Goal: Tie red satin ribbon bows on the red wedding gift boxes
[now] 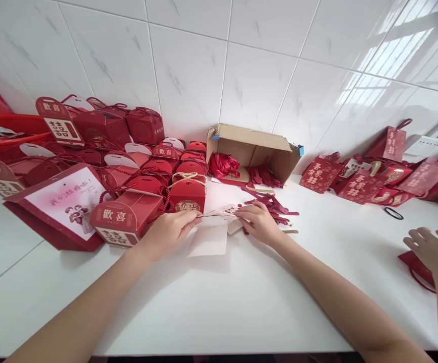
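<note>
Over the white table, a partly folded card gift box [210, 238] hangs between my two hands, its pale inner side showing and one flap pointing down towards me. My left hand [175, 225] pinches its left edge between thumb and fingers. At the right edge, my right hand [258, 222] grips the card with bent fingers. Just behind that hand lie loose dark red strips [277, 206]. A finished red box with a gold cord [188, 189] stands beyond my left hand, beside another red box with white lettering [126, 217].
Rows of red gift boxes [107, 123] fill the left side. An open cardboard carton [252, 136] with red ribbons [224, 165] rests against the tiled wall. Small red bags [362, 185] and a black ring [393, 213] are at right. Another person's hand [428, 252] touches a red piece [419, 269].
</note>
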`<state>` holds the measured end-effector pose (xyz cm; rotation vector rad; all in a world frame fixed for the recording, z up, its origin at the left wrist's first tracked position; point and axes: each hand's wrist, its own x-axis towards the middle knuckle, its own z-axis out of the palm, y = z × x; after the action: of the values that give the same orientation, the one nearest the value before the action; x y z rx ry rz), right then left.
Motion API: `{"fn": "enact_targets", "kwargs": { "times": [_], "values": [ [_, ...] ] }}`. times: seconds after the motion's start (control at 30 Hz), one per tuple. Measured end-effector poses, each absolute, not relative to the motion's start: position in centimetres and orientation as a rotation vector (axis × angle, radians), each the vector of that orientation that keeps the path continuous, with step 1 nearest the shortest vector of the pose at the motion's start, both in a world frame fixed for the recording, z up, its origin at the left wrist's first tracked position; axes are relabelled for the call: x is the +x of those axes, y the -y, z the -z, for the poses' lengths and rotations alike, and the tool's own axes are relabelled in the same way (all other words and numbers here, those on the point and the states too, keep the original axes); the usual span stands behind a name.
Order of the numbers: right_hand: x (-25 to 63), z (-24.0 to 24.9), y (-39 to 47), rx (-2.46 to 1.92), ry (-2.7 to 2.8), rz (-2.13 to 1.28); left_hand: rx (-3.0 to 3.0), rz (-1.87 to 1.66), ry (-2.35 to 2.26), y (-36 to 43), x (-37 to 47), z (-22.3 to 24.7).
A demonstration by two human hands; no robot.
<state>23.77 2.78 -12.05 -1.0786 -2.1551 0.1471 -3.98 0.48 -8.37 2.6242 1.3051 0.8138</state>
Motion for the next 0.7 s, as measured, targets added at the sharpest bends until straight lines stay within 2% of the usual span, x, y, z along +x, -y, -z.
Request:
{"fn": "enact_targets", "kwargs": {
  "times": [0.17, 0.3, 0.53, 0.63, 0.7],
  "values": [
    [24.8, 11.2, -3.6, -1.205, 1.744, -0.130, 2.549, -0.911, -1.283, -0.3, -4.0, 8.4],
    [25.2, 9.6, -3.2, -1.201, 1.506, -0.236, 2.114, -1.070, -1.173, -0.1, -3.4, 8.4],
    [22.2, 9.0, 1.0, -0.811, 1.244, -1.218, 1.482, -1.205, -0.988, 1.2, -1.5, 8.6],
    [20.6, 9.8, 2.6, -0.702, 1.239, -1.424, 1.487, -1.172, -1.002, 1.4, -0.9, 9.3],
    [19.8, 10.3, 3.1, -0.741, 1.267, -1.440, 1.591, -1.182, -1.066, 1.3, -0.5, 9.9]
  ]
}}
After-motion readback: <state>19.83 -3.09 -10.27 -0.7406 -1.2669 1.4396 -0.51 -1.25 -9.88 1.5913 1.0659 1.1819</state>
